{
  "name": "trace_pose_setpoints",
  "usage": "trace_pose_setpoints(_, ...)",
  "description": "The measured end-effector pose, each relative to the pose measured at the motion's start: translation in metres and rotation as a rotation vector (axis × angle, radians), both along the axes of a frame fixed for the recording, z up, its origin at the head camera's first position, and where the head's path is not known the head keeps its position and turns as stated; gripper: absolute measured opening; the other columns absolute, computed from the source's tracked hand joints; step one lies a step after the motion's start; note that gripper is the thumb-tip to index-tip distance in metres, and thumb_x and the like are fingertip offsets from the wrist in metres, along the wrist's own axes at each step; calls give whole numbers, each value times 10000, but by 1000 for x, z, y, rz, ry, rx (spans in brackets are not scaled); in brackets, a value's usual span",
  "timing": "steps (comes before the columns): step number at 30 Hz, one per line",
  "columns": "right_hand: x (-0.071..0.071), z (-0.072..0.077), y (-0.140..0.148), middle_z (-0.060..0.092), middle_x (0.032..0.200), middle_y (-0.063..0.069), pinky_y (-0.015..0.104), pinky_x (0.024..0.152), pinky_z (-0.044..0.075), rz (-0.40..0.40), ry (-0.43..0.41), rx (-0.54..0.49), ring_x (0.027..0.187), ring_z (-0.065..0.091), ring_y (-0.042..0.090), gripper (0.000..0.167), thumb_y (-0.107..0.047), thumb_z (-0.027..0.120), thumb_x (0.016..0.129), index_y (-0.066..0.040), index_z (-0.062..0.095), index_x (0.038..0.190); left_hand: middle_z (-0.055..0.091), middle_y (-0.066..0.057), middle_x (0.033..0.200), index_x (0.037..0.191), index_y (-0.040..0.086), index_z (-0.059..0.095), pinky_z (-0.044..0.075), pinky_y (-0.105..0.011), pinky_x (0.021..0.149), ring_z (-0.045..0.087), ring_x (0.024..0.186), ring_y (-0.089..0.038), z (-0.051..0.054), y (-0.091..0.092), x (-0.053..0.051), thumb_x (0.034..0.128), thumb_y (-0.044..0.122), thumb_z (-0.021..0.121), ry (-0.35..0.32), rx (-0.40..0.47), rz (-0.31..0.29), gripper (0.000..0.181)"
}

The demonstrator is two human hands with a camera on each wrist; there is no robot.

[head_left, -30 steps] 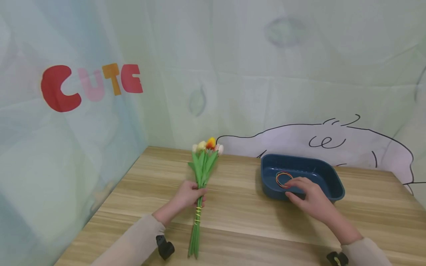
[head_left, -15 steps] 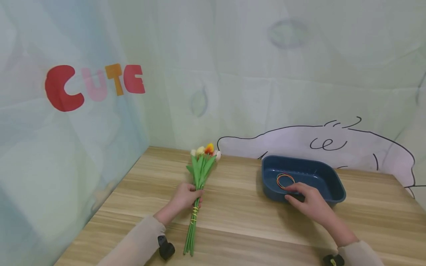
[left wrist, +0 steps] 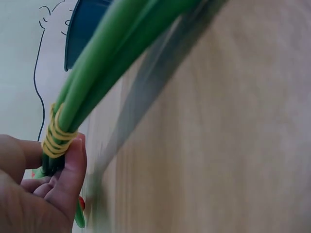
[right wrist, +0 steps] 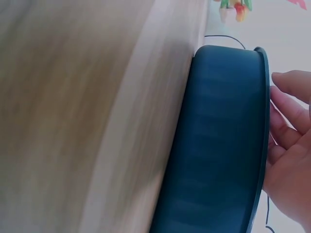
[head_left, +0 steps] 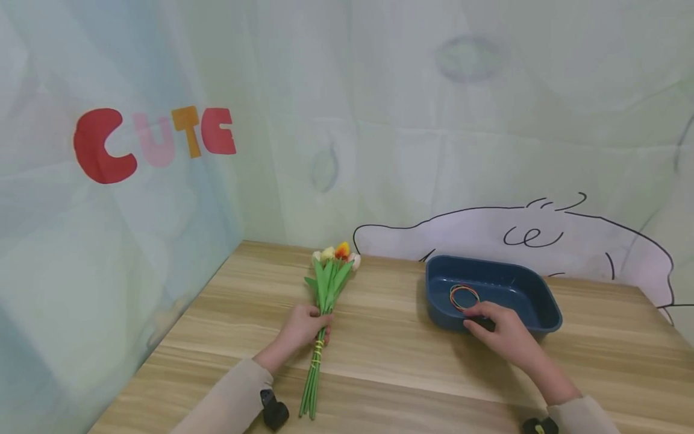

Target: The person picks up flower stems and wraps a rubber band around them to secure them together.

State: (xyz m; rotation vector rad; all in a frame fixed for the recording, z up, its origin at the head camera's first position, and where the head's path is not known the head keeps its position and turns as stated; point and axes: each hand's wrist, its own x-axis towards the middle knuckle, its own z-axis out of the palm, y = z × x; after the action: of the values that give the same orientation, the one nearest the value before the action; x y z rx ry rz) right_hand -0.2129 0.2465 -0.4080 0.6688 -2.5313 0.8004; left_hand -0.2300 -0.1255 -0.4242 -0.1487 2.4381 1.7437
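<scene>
My left hand (head_left: 303, 328) grips a bunch of tulips (head_left: 328, 283) by its green stems, the blossoms pointing away from me. Yellow rubber bands (left wrist: 59, 133) are wound round these stems, right beside my fingers in the left wrist view. Several thin coloured rubber bands (head_left: 452, 295) lie as a loose ring inside a dark blue basin (head_left: 450, 322). Over the basin's near rim hovers my right hand (head_left: 504, 334), its fingertips close to that ring and the thumb held apart from the index finger. Whether the fingertips touch the ring is hard to tell.
Both things are on a wooden table (head_left: 390, 361), the basin near its back edge. A printed curtain (head_left: 379, 150) hangs behind and to the left. A strip of table separates the flowers from the basin.
The tulips have been drawn slightly towards me and tilted a little by my left hand. My right hand stays at the basin's near rim, shifted only slightly; the ring stays in the basin.
</scene>
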Motion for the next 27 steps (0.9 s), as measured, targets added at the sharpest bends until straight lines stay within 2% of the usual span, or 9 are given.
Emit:
trace_pose_setpoints(10,-1,0,0,693,890,-44,345,741,574,-5,-18,8,864,641,90,121,-41,742,809,-84,730,920,622,-102,640,826,-89,636,557,-231,452,593,499,-116,-5,0,-4,906,61,636,-13,11,-32,170)
trace_pose_setpoints(27,-4,2,-1,689,889,-57,362,727,576,-13,-28,17,853,660,167,147,0,741,805,-95,733,918,671,-113,718,937,-87,649,593,-276,519,646,556,-144,-15,-5,-10,904,164,670,-82,77,-52,254)
